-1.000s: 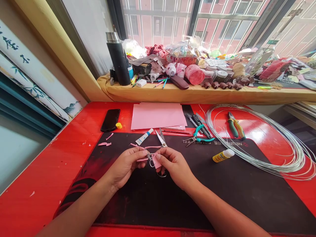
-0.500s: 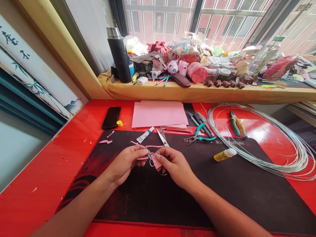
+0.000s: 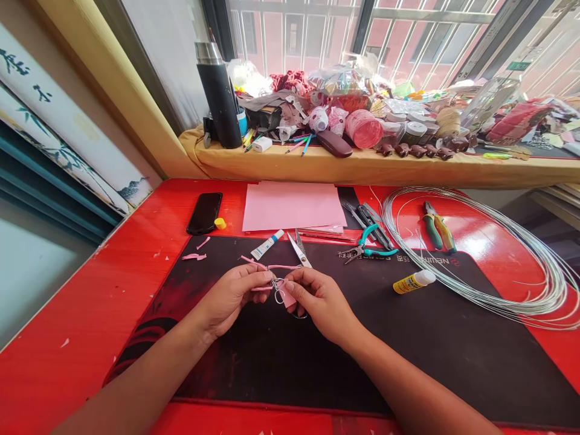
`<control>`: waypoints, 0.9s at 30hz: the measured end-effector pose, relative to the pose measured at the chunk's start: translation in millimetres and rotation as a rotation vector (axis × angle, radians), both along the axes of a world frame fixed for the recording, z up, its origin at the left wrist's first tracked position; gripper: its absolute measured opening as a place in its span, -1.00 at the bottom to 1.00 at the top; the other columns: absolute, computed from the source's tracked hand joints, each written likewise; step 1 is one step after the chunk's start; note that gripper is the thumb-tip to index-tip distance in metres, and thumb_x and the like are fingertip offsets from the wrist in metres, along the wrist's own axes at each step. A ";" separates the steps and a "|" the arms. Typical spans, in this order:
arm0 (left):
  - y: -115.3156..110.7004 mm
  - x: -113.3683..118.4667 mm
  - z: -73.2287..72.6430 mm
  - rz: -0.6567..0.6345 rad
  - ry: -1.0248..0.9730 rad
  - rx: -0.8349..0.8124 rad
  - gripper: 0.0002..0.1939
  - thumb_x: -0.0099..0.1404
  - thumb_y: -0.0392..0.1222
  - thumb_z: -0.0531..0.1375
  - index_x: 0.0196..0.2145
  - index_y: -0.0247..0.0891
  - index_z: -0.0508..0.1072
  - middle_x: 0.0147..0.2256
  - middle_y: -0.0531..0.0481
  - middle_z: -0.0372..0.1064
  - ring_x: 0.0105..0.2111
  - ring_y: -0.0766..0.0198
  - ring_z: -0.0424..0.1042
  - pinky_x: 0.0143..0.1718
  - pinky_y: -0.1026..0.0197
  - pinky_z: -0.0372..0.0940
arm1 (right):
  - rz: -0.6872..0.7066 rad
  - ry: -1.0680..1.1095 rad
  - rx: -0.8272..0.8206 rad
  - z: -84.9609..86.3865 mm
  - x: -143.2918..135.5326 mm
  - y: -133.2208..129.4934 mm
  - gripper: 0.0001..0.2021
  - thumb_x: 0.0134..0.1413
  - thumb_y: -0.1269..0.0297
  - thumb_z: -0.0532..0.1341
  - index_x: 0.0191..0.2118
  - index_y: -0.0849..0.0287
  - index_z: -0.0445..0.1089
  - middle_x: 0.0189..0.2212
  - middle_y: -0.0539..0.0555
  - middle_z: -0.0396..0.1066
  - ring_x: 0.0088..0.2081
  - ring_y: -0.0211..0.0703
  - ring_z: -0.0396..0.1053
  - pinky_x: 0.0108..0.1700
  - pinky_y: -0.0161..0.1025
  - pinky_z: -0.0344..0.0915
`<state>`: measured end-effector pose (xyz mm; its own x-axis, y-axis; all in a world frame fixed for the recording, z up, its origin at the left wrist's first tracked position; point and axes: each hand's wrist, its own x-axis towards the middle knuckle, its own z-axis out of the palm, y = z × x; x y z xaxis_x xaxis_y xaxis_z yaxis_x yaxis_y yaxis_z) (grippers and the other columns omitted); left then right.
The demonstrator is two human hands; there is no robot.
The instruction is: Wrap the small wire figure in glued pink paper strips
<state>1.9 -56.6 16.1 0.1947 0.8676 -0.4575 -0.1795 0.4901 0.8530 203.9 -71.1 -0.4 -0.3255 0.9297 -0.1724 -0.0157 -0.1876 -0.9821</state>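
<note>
My left hand (image 3: pixel 238 296) pinches a wire frame (image 3: pixel 277 290) with loops, parts of it wrapped in pink paper. Pink-covered strands (image 3: pixel 283 266) stick out above the fingertips. Close beside it, my right hand (image 3: pixel 319 299) is closed on a small pink paper piece (image 3: pixel 287 297) against the frame's right side. Scissors (image 3: pixel 299 251) lie just beyond the fingers with their blades apart and pointing away; their handles are partly hidden by my right hand. A white and blue glue tube (image 3: pixel 267 244) rests on the dark mat (image 3: pixel 281 362) near them.
Pink sheets (image 3: pixel 294 207) lie behind the mat, a phone (image 3: pixel 205 213) and yellow cap (image 3: pixel 220 223) to their left. Rightward are teal pliers (image 3: pixel 362 248), a glue stick (image 3: pixel 414 281), a wire coil (image 3: pixel 537 302) and green-yellow pliers (image 3: pixel 439 228). Pink scraps (image 3: pixel 194 257) sit at left.
The camera view has shifted very slightly. Both hands keep their hold on the wire frame and pink paper, with almost no other movement.
</note>
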 end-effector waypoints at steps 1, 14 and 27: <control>0.0 0.0 -0.2 0.002 -0.001 -0.002 -0.63 0.01 0.01 0.55 -0.40 -0.28 0.56 -0.45 0.05 0.43 -0.46 0.35 0.34 -0.39 0.28 0.27 | 0.001 0.000 0.000 -0.1 0.0 0.0 -0.70 0.27 -0.01 0.31 -0.22 0.16 0.48 -0.45 -0.01 0.46 -0.46 -0.25 0.40 -0.41 -0.30 0.30; 0.3 -0.3 -2.5 -0.013 0.007 0.013 -0.65 0.05 0.00 0.53 -0.40 -0.28 0.55 -0.46 0.05 0.42 -0.47 0.33 0.32 -0.39 0.26 0.25 | -0.006 0.025 -0.006 0.2 -0.2 0.1 -0.60 0.24 -0.14 0.33 -0.22 0.16 0.49 -0.47 -0.01 0.46 -0.48 -0.24 0.40 -0.44 -0.30 0.29; 0.4 2.0 0.2 0.002 -0.017 -0.009 -0.63 0.02 0.01 0.53 -0.41 -0.28 0.53 -0.47 0.05 0.41 -0.46 0.32 0.34 -0.39 0.24 0.24 | 0.021 0.125 -0.054 2.2 1.8 1.3 -0.58 0.24 -0.16 0.33 -0.24 0.18 0.51 -0.49 0.00 0.47 -0.48 -0.22 0.41 -0.42 -0.28 0.30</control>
<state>3.9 -56.3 16.3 0.2006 0.8638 -0.4622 -0.1949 0.4975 0.8453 205.7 -69.8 1.9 -0.3671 0.9128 -0.1792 -0.1329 -0.2421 -0.9611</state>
